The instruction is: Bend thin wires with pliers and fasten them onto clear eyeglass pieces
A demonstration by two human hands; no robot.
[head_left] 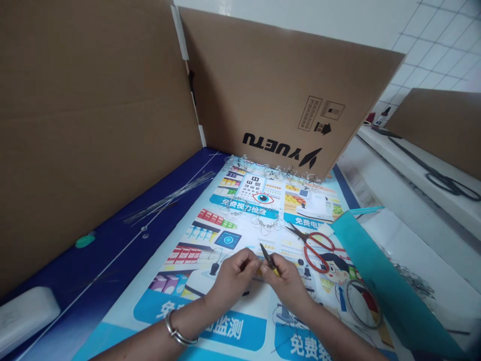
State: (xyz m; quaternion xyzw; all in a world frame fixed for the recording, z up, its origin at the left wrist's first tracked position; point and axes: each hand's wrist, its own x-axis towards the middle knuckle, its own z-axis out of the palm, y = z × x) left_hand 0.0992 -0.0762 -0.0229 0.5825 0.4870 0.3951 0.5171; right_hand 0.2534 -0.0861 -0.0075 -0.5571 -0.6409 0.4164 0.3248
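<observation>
My right hand (286, 286) is shut on a pair of small yellow-handled pliers (269, 260), whose dark jaws point up and to the left. My left hand (233, 278) is pinched close to the jaws, its fingertips almost meeting my right hand. Whatever lies between those fingers is too small to tell. A metal bangle (177, 328) circles my left wrist. Both hands rest above a printed paper poster (240, 326). Red-handled scissors (315, 249) lie open on the poster, to the right of my right hand. Tangled loops of thin wire (263, 225) lie on it ahead of my hands.
Brown cardboard panels (93, 125) stand at the left and far side, above a dark blue mat (97, 250) holding straight wire strands (169, 198). A wire coil (363, 303) and a teal bag (391, 286) lie right; a white tiled ledge (421, 170) runs behind.
</observation>
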